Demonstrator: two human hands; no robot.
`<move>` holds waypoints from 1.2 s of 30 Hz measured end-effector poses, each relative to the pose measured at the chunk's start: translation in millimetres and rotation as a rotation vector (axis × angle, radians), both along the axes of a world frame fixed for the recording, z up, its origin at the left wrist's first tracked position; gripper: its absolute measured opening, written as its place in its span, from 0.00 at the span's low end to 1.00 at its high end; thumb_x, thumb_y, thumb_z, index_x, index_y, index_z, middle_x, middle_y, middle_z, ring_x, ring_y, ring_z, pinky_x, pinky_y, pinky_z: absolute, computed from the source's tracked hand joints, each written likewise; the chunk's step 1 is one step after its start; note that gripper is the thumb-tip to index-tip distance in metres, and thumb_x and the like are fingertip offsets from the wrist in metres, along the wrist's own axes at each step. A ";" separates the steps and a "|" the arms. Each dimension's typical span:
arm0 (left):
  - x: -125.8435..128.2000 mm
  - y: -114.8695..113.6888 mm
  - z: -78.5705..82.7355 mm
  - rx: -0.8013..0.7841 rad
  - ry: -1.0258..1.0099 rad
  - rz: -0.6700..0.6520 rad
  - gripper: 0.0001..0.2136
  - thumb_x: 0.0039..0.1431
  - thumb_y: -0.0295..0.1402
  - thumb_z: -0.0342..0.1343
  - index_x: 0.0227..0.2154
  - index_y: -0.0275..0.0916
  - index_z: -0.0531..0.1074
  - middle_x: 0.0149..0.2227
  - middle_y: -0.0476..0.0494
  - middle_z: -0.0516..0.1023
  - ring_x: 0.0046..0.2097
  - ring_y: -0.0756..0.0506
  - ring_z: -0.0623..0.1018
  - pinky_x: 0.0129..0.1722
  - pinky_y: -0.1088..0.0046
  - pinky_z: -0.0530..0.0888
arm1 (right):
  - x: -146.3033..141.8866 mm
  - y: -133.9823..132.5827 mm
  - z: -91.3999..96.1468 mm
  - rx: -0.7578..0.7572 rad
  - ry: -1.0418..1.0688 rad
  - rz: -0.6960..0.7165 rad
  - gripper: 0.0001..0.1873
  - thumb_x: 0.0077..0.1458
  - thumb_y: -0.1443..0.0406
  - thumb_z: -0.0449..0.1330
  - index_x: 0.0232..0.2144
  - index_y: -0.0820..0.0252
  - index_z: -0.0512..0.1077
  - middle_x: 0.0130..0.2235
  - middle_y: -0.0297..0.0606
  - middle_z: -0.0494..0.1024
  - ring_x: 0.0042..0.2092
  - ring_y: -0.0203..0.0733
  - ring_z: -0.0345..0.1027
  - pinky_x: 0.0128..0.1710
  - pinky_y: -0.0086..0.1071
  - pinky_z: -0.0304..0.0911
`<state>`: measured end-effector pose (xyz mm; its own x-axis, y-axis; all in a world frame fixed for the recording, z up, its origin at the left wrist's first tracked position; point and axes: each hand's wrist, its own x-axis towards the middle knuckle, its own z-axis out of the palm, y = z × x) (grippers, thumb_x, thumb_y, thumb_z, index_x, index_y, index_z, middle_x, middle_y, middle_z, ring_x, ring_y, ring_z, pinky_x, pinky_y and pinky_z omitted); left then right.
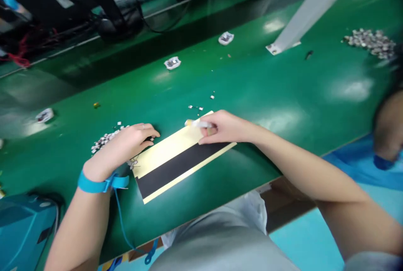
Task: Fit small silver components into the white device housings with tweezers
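Observation:
My left hand (135,139) is over the left end of a pale yellow strip (170,147) with a broad black band (179,166). Its thumb and forefinger close around a small white part (152,139). Beside that wrist lies a pile of small white and dark parts (105,140), and a few more with thin leads (133,163) are by the strip's corner. My right hand (225,126) grips a white pen-like tool (200,124) with a yellowish end, blurred, above the strip's right end. A blue wrist strap (94,183) circles my left wrist.
Small white trays (172,63) holding bits stand farther back on the green table (245,82). A grey post (308,11) is bolted at back right, near a heap of metallic parts (370,42). The strap's blue cord (121,216) hangs down. Another person's arm (388,124) shows at right.

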<state>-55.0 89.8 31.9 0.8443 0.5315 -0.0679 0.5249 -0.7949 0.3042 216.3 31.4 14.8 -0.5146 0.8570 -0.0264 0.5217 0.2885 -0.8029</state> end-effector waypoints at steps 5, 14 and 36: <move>-1.1 5.9 -2.6 0.006 0.011 -0.055 0.23 0.58 0.50 0.36 0.28 0.39 0.71 0.29 0.52 0.74 0.27 0.54 0.71 0.25 0.81 0.63 | -14.7 -7.1 -6.1 0.168 -0.191 0.304 0.09 0.43 0.65 0.64 0.25 0.62 0.67 0.24 0.31 0.68 0.27 0.33 0.59 0.23 0.25 0.43; 24.4 -17.9 18.4 -0.391 -0.262 0.561 0.16 0.48 0.49 0.54 0.36 0.45 0.71 0.29 0.53 0.71 0.31 0.52 0.70 0.30 0.77 0.67 | -9.5 -11.7 -1.2 0.202 -0.266 0.294 0.08 0.49 0.68 0.60 0.34 0.66 0.68 0.35 0.38 0.71 0.35 0.38 0.63 0.27 0.28 0.49; 77.2 -53.4 -30.1 -0.789 -0.979 0.858 0.12 0.34 0.28 0.67 0.25 0.33 0.72 0.30 0.49 0.72 0.31 0.53 0.75 0.38 0.84 0.73 | 7.4 -6.9 0.2 0.446 -0.475 0.145 0.05 0.47 0.67 0.61 0.28 0.65 0.69 0.33 0.38 0.71 0.33 0.41 0.67 0.23 0.28 0.50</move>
<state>22.2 36.4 1.8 0.1890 0.9663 -0.1747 0.0754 0.1631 0.9837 223.7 24.5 15.0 -0.6455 0.7613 0.0620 0.7202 0.6336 -0.2826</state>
